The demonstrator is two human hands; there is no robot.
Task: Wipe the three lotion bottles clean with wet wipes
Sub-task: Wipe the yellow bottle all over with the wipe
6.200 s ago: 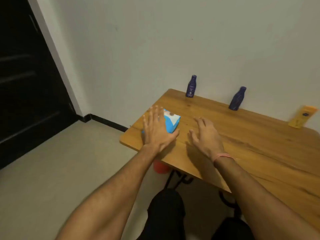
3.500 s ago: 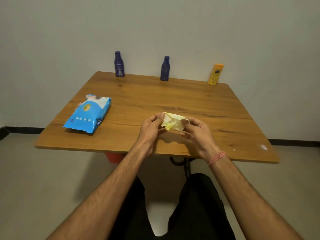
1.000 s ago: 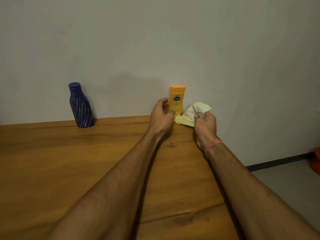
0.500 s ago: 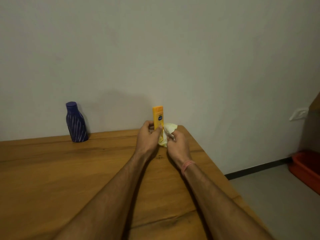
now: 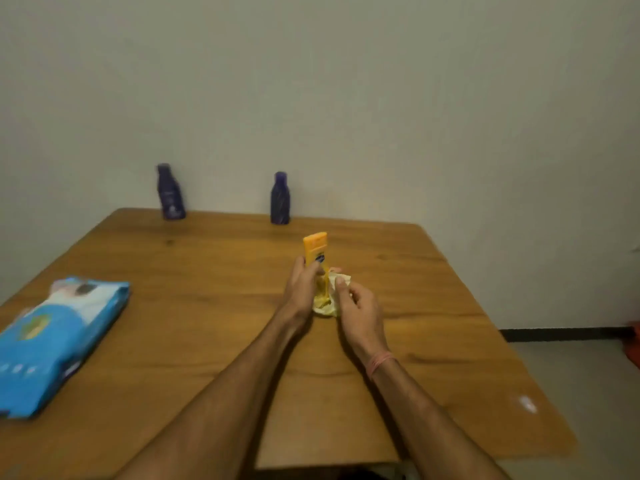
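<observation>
Tabletop (image 5: 207, 306) bearing wipes pack (image 5: 52, 341); left hand (image 5: 303, 289) gripping yellow bottle (image 5: 316, 249), right hand (image 5: 356, 306) pinching wipe (image 5: 327, 304) against it.

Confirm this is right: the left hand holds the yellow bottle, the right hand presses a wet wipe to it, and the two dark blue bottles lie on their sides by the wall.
One detail is wrong. In the head view the two dark blue bottles stand upright by the wall. The rest holds: the left hand holds the yellow bottle, and the right hand presses the wet wipe to it.
</observation>
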